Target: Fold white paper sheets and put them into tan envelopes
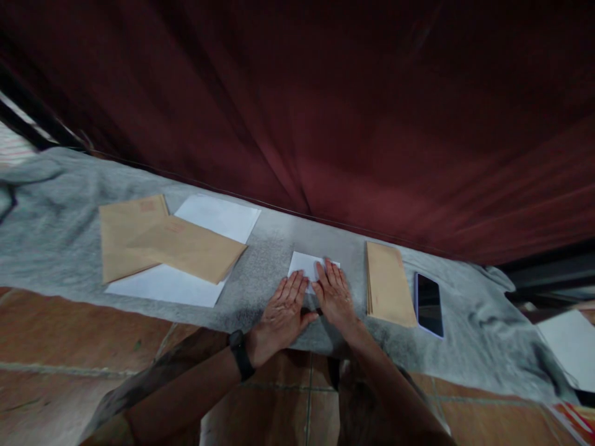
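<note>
A small white folded sheet of paper (pixel 304 262) lies on the grey cloth in front of me. My left hand (pixel 284 310) rests flat on its lower left edge, fingers stretched out and thumb apart. On its right side lies my right hand (pixel 334 296), also flat with the fingers extended. Both hands press on the paper rather than grip it, and they cover its lower part. To the right of my hands is a stack of brown envelopes (pixel 388 282). More brown envelopes (pixel 190 246) lie at the left across white sheets (pixel 218 217).
The grey cloth (pixel 269 248) covers a narrow bench-like surface. A phone (pixel 429 303) lies right of the envelope stack. Behind the surface hangs a dark red curtain (pixel 297 124). Terracotta tiles (pixel 83 328) form the floor below. A white sheet (pixel 569 347) is at the far right.
</note>
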A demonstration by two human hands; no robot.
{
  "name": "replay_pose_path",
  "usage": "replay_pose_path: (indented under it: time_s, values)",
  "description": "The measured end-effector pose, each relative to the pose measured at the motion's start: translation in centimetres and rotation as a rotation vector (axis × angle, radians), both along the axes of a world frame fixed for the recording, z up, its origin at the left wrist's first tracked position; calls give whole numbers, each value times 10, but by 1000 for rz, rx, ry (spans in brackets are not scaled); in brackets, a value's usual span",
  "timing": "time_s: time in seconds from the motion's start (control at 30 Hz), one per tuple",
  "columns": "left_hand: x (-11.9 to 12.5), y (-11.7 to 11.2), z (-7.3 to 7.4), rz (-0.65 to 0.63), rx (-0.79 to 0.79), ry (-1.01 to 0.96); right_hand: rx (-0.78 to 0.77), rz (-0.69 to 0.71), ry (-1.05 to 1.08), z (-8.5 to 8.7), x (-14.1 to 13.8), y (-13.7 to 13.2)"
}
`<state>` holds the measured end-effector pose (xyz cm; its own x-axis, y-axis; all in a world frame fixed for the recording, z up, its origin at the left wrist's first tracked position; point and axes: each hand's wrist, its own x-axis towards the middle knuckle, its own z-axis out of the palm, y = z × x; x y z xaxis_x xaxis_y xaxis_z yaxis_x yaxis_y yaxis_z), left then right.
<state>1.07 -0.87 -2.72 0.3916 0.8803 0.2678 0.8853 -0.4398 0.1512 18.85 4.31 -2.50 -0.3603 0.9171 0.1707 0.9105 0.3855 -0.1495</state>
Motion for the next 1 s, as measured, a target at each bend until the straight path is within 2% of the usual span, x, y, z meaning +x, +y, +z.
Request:
replay_pose_path:
  time_s: [0.23, 0.47, 0.67, 0.83, 1.0]
  values:
    - [-7, -3, 3, 100, -31, 65, 15, -103, -47, 2, -5, 0]
    - [-16, -6, 5, 138, -69, 84, 33, -95, -80, -1, -4, 0]
    - [-19, -1, 9, 175, 13, 13, 52, -93, -87, -2, -4, 1]
    - [-7, 18, 21, 72, 50, -42, 59, -101, -80, -2, -5, 0]
    - [10, 33, 27, 12, -10, -63, 9, -90, -32, -2, 3, 6]
